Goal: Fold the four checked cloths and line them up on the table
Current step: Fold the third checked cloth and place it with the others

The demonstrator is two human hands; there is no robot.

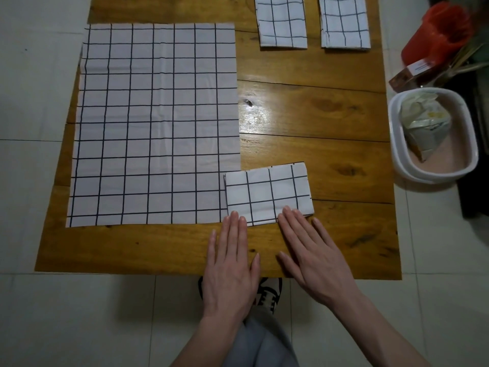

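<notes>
Dim, wide-angle bowed view; overhead glare on the table [264, 112], corners soft.

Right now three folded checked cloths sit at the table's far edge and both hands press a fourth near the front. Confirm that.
Not quite: the head view shows only two folded checked cloths at the brown wooden table's far edge. Both hands do press another folded cloth near the front.

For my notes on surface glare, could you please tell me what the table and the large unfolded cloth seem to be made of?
Table: looks like wooden planks with a glossy varnish; grain, a knot, plank seams and a bright glare patch show.
Large unfolded cloth: seems thin woven fabric, matte, white with dark grid lines; faint creases show, no shine.
</notes>
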